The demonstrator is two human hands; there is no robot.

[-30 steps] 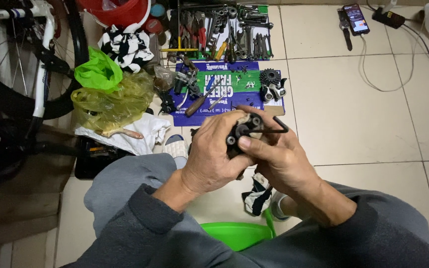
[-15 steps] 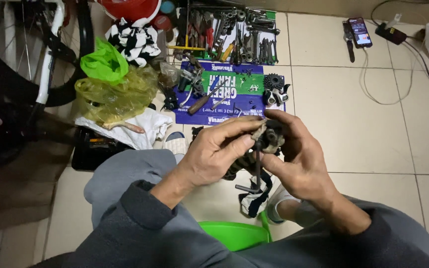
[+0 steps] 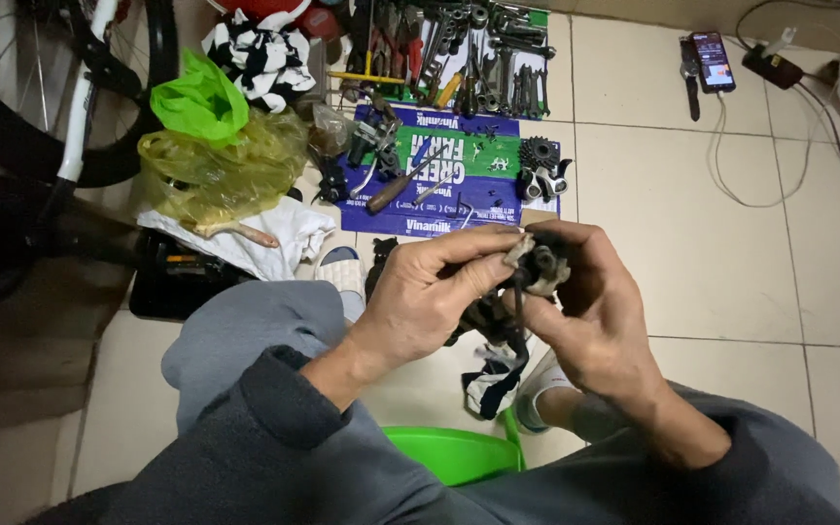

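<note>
Both the left hand and right hand clasp a greasy black bicycle part tightly between them, fingers wrapped around it.

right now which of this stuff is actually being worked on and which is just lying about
In hand:
left hand
right hand
greasy metal part
hex key

Lying about:
screwdriver
sprocket cluster
wrenches
phone
yellow bag

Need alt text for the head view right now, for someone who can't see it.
Both hands, left hand and right hand, grip a small dark metal part over the lap, above a tiled floor. Beyond them lie a blue-and-green mat with small parts, a spread of tools, a yellow bag, a bicycle wheel and a phone.
</note>
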